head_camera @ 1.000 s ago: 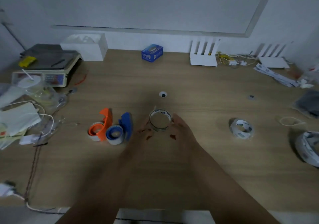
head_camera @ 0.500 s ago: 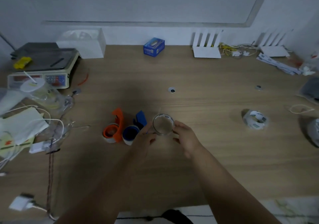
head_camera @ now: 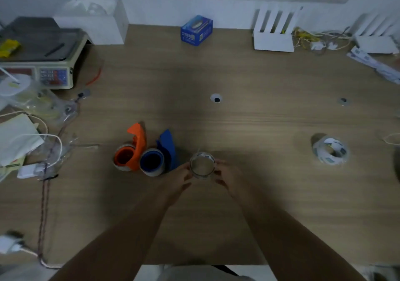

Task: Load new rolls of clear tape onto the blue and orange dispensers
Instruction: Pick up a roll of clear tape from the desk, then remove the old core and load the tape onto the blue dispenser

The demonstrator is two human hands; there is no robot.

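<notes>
A clear tape roll [head_camera: 202, 165] is held upright between my left hand [head_camera: 180, 181] and my right hand [head_camera: 229, 179], just above the wooden table [head_camera: 249, 118] near its middle. Fingertips of both hands pinch its rim on either side. To the left, close to my left hand, the blue dispenser [head_camera: 159, 155] lies on the table with a roll on it. The orange dispenser [head_camera: 131, 151] lies touching it further left, also with a roll. A second clear tape roll [head_camera: 330, 153] with a printed core lies flat at the right.
A weighing scale [head_camera: 41, 53] and plastic bags, papers and cables crowd the left edge. A white box [head_camera: 95, 23], a blue box [head_camera: 196, 30] and white stands [head_camera: 273, 31] line the back wall. Two small round fittings [head_camera: 216, 98] sit mid-table.
The view shifted and tilted down, so the hands and roll sit lower in frame. Both hands have kept hold of the clear roll, now a little nearer the blue dispenser.
</notes>
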